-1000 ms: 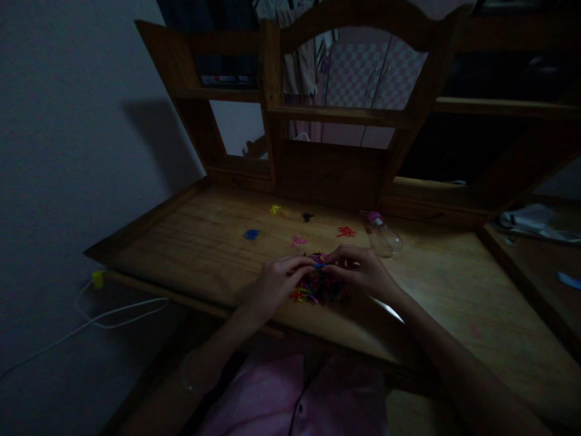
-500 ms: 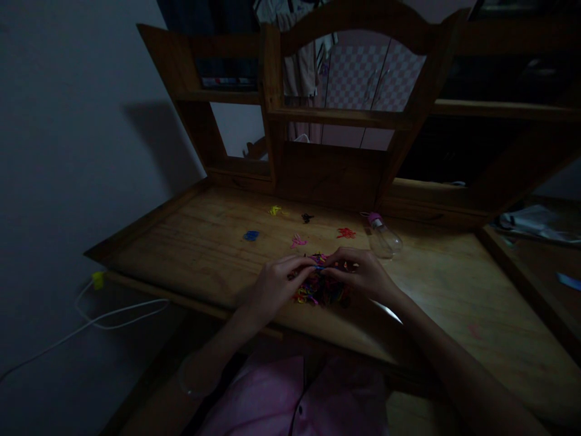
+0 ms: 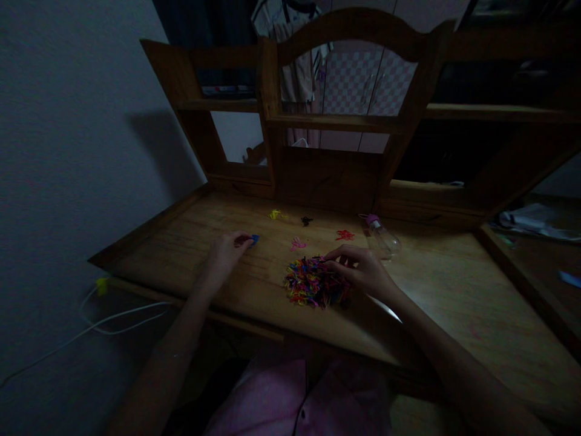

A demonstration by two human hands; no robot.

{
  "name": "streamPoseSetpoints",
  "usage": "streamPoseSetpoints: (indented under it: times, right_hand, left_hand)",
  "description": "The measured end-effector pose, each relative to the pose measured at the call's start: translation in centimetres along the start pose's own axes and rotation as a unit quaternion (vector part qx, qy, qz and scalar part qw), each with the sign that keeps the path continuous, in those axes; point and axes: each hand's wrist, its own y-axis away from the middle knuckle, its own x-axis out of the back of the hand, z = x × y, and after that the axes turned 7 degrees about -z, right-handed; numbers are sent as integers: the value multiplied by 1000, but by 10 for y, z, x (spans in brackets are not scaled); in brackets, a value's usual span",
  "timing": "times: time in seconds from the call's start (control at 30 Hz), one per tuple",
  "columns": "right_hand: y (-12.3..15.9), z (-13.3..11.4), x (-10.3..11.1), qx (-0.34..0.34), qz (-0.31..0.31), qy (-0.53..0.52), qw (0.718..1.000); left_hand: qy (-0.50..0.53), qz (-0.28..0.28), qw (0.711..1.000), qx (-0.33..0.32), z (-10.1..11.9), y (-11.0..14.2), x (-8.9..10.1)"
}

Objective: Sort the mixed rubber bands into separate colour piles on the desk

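Note:
A mixed heap of thin, many-coloured pieces that look like rubber bands (image 3: 306,284) lies near the front of the wooden desk. My right hand (image 3: 358,269) is over the heap's right side, thumb and forefinger pinched together at its top edge; whatever they hold is too small to make out. To the left, my left hand (image 3: 227,251) is at the small blue pile (image 3: 255,240), its fingertips closed on a blue rubber band and partly covering the pile. Small sorted piles lie beyond: pink (image 3: 298,244), yellow (image 3: 275,214), black (image 3: 307,221) and red (image 3: 345,235).
A clear bottle with a purple cap (image 3: 385,239) lies on its side right of the red pile. Wooden shelves (image 3: 336,121) rise at the desk's back. A white cable (image 3: 113,321) loops beside the left front edge.
My left hand has moved left from the heap to the blue pile, taking the blue band that both hands held. My right hand stays over the heap, now more of it uncovered.

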Motion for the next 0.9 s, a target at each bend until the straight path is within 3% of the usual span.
streamPoseSetpoints:
  times: [0.1, 0.23, 0.53, 0.7, 0.9]
  right_hand:
    - [0, 3, 0, -14, 1, -20, 1000]
    - [0, 6, 0, -34, 11, -30, 999]
    - [-1, 4, 1, -25, 0, -62, 998]
    - [-1, -1, 1, -38, -6, -103, 994]
    - [-2, -4, 1, -80, 10, -181, 980]
  left_hand:
    - [-48, 40, 997, -39, 4, 3, -1]
    - [-54, 91, 989, -99, 33, 18, -6]
    - [89, -72, 974, -195, 120, 58, -42]
    - [126, -116, 960, -224, 135, 55, -52]
    - [121, -141, 960, -208, 140, 40, -42]
